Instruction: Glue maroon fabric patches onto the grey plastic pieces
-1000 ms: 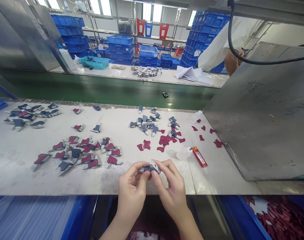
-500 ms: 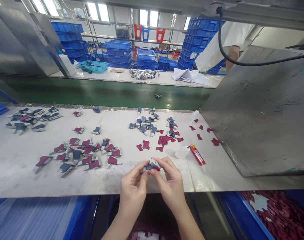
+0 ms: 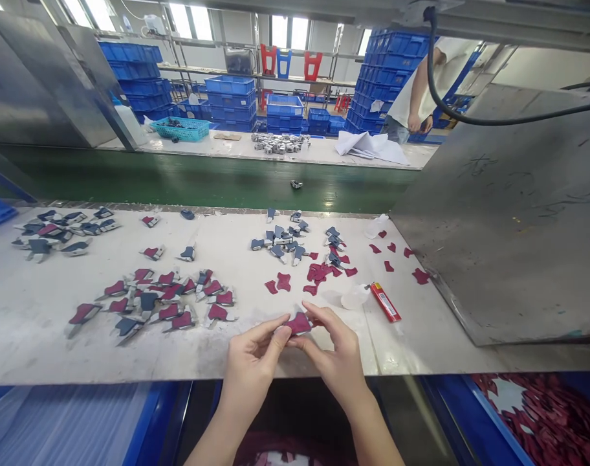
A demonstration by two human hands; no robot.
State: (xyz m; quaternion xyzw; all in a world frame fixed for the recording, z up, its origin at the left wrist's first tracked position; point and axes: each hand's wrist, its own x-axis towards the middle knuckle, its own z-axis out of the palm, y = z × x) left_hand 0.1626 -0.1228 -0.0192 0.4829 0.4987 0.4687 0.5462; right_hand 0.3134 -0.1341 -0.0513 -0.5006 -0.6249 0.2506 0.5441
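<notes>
Just above the near edge of the table, a small grey part with a maroon pad is between my hands, its maroon face turned up. My left hand pinches its left end between thumb and fingers. At its right side, my right hand curls around it, thumb below and index finger at the upper edge. Beyond the hands lie loose maroon pads and a group of grey parts with blue pads. A larger pile of mostly maroon-padded parts spreads to the left.
A red-and-white tube or box lies right of my hands, beside a translucent plastic piece. A metal panel bounds the right side. Behind the table runs a green conveyor belt. A blue bin of maroon pads stands lower right.
The part in my hands has turned, so its maroon face now shows upward. On the belt, a small part has shifted left. The person in the background has changed position, hands now visible.
</notes>
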